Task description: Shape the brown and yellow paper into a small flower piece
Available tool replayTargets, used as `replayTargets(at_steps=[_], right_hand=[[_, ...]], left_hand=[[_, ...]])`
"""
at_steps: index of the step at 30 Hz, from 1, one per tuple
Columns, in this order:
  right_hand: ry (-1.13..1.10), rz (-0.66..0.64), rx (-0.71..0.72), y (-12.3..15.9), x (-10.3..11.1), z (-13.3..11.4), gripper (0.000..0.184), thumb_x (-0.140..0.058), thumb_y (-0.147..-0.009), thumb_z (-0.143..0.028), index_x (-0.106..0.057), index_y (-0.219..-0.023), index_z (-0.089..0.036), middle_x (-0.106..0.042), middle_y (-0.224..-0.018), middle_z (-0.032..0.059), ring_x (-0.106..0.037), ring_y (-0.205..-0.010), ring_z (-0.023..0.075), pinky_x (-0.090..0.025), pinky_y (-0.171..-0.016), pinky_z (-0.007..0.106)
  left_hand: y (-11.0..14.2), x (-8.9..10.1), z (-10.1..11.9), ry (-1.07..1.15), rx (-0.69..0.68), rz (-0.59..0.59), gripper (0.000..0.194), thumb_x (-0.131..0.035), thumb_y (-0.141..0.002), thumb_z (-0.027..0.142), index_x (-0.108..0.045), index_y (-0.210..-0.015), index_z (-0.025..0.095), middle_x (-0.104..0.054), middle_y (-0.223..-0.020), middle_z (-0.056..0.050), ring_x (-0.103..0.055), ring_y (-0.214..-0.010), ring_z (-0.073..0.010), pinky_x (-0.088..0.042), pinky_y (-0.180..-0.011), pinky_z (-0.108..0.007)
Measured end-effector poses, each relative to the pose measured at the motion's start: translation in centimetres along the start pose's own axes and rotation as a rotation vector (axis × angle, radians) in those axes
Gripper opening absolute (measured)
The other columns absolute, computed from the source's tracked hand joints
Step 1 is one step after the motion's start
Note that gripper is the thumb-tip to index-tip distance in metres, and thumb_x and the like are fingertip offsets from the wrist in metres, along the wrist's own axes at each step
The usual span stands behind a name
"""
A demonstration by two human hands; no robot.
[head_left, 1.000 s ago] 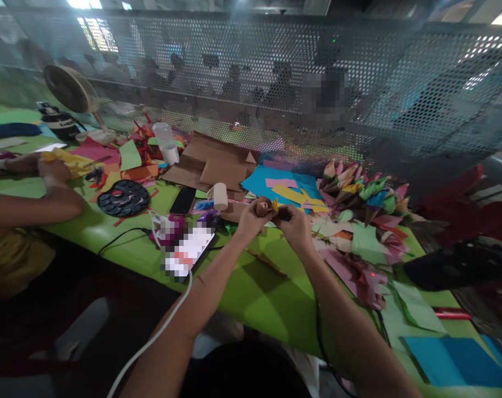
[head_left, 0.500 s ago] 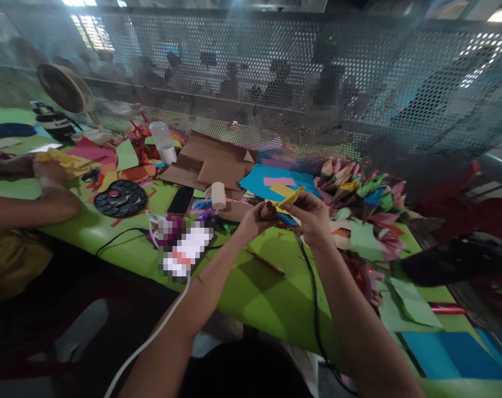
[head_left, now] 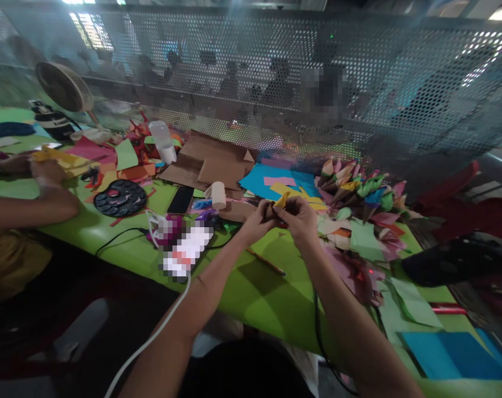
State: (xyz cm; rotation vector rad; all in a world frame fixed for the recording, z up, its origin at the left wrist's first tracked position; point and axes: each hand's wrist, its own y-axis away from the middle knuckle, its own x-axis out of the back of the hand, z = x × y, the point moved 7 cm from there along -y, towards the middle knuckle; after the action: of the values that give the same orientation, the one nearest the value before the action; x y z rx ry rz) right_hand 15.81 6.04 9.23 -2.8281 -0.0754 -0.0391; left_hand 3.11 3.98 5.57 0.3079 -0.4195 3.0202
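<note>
My left hand (head_left: 257,224) is closed around a small rolled brown paper piece (head_left: 270,211), mostly hidden by the fingers. Thumb and fingers of my right hand (head_left: 302,218) pinch a folded yellow paper piece (head_left: 282,200) at the mouth of the brown roll. Both hands meet above the green table (head_left: 254,298); whether the yellow paper is inside the roll I cannot tell. Below them lies a thin brown stick, perhaps a brush or pencil (head_left: 266,262). Just beyond are yellow paper strips (head_left: 312,200) on a blue sheet (head_left: 251,179).
Folded paper flowers (head_left: 354,185) are bunched at the back right. Brown card sheets (head_left: 217,155), a black phone (head_left: 180,200), a dark round palette (head_left: 120,198) and a glue gun (head_left: 362,276) lie around. Another person's arm (head_left: 31,207) is at left. A perforated metal screen (head_left: 217,72) stands behind.
My right hand has moved left and closer to my left hand, bringing the yellow paper against the brown roll. Yellow strips on the blue sheet have come into view.
</note>
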Motion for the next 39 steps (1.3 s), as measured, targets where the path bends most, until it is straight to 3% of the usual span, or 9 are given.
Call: replayTargets(at_steps=[5, 16, 21, 29, 34, 39], right_hand=[[0.018, -0.003, 0.035, 0.0, -0.2, -0.1, 0.039, -0.079, -0.058, -0.049, -0.052, -0.07, -0.023, -0.057, -0.062, -0.0035, -0.051, -0.058, 0.0138, -0.041, -0.055, 0.027], [0.058, -0.113, 0.015, 0.2, 0.0, -1.0, 0.036, -0.077, -0.067, -0.05, -0.063, -0.084, -0.021, -0.064, -0.069, -0.0004, -0.057, -0.06, 0.0151, -0.043, -0.053, 0.027], [0.165, -0.066, 0.081, 0.4, 0.1, -1.5, 0.029, -0.074, -0.071, -0.046, -0.064, -0.081, -0.021, -0.068, -0.073, 0.001, -0.062, -0.066, 0.0173, -0.047, -0.063, 0.03], [0.279, 0.024, 0.1, 1.2, 0.1, -1.9, 0.029, -0.074, -0.072, -0.047, -0.06, -0.076, -0.022, -0.067, -0.069, -0.0005, -0.061, -0.063, 0.0169, -0.045, -0.06, 0.029], [0.304, -0.034, 0.071, 1.0, -0.2, -1.5, 0.036, -0.076, -0.068, -0.052, -0.057, -0.072, -0.022, -0.062, -0.064, -0.0026, -0.055, -0.058, 0.0147, -0.04, -0.056, 0.027], [0.213, -0.148, 0.088, 0.4, -0.2, -1.6, 0.033, -0.07, -0.074, -0.053, -0.064, -0.081, -0.021, -0.067, -0.071, 0.0003, -0.058, -0.065, 0.0155, -0.045, -0.06, 0.028]], left_hand=[[-0.3, 0.0, 0.3, -0.022, -0.074, -0.011, 0.046, -0.062, -0.084, 0.04, -0.049, -0.123, 0.018, -0.06, -0.101, -0.004, -0.057, -0.094, -0.019, -0.046, -0.083, -0.028], [0.3, 0.2, 1.3, -0.062, -0.049, 0.018, 0.038, -0.061, -0.085, 0.037, -0.054, -0.118, 0.019, -0.064, -0.101, -0.004, -0.059, -0.095, -0.0207, -0.048, -0.082, -0.028], [0.3, 0.3, 1.2, -0.125, -0.046, 0.034, 0.048, -0.065, -0.083, 0.042, -0.051, -0.122, 0.018, -0.065, -0.107, -0.007, -0.062, -0.099, -0.0241, -0.048, -0.081, -0.03], [0.7, 0.5, 1.6, -0.283, -0.061, 0.088, 0.049, -0.063, -0.085, 0.046, -0.05, -0.125, 0.021, -0.068, -0.102, -0.006, -0.065, -0.092, -0.0236, -0.047, -0.079, -0.031], [0.8, 0.9, 1.7, -0.299, -0.066, 0.14, 0.039, -0.056, -0.089, 0.042, -0.055, -0.122, 0.022, -0.068, -0.1, -0.005, -0.064, -0.091, -0.0222, -0.046, -0.081, -0.03], [0.7, 1.2, 1.7, -0.225, -0.025, 0.16, 0.03, -0.056, -0.088, 0.041, -0.059, -0.111, 0.022, -0.064, -0.084, -0.002, -0.061, -0.079, -0.0208, -0.044, -0.071, -0.028]])
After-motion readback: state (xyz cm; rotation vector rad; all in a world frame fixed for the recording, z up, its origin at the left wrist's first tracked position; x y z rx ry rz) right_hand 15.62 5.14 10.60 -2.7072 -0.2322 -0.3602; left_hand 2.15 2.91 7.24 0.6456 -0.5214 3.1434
